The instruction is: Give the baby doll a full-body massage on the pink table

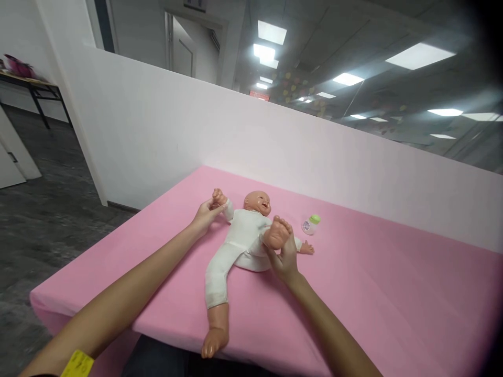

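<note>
A baby doll (245,230) with a white cloth body lies on its back on a pink-covered table (157,235), its head toward the wall. My left hand (207,215) is closed around the doll's arm near the wrist, on the left side. My right hand (288,259) grips the doll's raised leg at the ankle, the sole of its foot facing me. The doll's other leg stretches down to the table's near edge. Its other arm rests on the cover, beyond my right hand.
A small clear bottle with a green cap (312,224) sits on the cover, right of the doll's head. A white low wall (275,141) with glass above borders the table's far side. At far left stands a dark-legged table (37,91) with a pink bag.
</note>
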A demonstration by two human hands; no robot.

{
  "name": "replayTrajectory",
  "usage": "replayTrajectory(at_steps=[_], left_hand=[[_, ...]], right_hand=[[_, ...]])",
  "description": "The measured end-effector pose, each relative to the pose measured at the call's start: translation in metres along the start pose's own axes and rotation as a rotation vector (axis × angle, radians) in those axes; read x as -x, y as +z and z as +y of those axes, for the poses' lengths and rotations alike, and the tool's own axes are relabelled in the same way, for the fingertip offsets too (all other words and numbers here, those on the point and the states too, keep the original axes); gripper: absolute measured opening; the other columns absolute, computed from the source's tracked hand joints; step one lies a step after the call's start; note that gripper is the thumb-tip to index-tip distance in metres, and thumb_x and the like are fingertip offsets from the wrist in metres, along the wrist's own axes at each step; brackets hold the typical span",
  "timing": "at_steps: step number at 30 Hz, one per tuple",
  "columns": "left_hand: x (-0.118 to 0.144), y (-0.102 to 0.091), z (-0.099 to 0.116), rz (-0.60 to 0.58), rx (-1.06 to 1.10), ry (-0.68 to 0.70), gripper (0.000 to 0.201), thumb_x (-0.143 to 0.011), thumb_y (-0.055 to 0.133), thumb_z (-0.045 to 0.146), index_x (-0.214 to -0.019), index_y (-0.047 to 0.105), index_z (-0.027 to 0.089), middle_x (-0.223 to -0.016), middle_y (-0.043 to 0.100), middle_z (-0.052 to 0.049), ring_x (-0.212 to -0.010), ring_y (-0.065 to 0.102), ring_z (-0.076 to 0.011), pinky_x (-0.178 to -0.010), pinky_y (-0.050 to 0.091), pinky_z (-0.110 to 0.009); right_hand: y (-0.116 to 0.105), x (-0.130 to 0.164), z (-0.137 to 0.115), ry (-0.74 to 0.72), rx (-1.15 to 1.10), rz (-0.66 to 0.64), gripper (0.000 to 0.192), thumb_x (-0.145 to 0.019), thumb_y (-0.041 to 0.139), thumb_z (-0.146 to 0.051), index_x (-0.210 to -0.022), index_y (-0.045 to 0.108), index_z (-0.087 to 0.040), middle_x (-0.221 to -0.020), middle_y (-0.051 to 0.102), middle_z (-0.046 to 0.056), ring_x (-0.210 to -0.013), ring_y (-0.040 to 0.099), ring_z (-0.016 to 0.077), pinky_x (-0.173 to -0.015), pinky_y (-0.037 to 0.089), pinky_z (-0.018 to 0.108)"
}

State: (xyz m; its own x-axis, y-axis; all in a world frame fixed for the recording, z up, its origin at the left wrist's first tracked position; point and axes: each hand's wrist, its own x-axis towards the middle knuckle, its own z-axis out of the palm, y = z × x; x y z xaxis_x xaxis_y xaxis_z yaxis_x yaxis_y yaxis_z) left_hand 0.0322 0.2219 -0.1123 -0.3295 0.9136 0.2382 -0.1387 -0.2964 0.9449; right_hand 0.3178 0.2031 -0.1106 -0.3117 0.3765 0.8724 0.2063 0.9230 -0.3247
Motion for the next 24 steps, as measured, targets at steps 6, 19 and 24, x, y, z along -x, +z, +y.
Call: replayTrajectory(at_steps=[6,19,24], left_hand=[[0.02,0.019,0.015,-0.105,-0.245,0.216,0.04,-0.079,0.081,0.04,-0.113,0.075,0.021,-0.119,0.074,-0.009,-0.111,0.066,-0.0273,-0.085,0.049,-0.035],[0.025,0.021,0.015,-0.06,-0.213,0.197,0.039,-0.073,0.086,0.039,-0.106,0.077,0.021,-0.114,0.074,-0.009,-0.11,0.065,-0.0279,-0.082,0.048,-0.034],[0.011,0.006,0.009,0.058,-0.061,0.143,0.047,-0.071,0.089,0.041,-0.111,0.076,0.019,-0.119,0.075,-0.01,-0.12,0.065,-0.0311,-0.096,0.05,-0.038]], right_hand=[[0.029,-0.042,-0.006,0.115,-0.038,-0.16,0.033,-0.096,0.064,-0.03,-0.128,0.063,-0.022,-0.118,0.064,0.011,-0.112,0.06,0.0294,-0.1,0.051,0.047],[0.023,-0.025,-0.001,0.124,-0.058,-0.024,0.037,-0.096,0.062,-0.031,-0.131,0.058,-0.022,-0.12,0.065,0.011,-0.109,0.063,0.0281,-0.094,0.053,0.045],[0.0,0.007,0.01,-0.007,0.049,0.102,0.045,-0.091,0.065,-0.032,-0.133,0.055,-0.02,-0.116,0.065,0.015,-0.105,0.064,0.032,-0.082,0.056,0.048]])
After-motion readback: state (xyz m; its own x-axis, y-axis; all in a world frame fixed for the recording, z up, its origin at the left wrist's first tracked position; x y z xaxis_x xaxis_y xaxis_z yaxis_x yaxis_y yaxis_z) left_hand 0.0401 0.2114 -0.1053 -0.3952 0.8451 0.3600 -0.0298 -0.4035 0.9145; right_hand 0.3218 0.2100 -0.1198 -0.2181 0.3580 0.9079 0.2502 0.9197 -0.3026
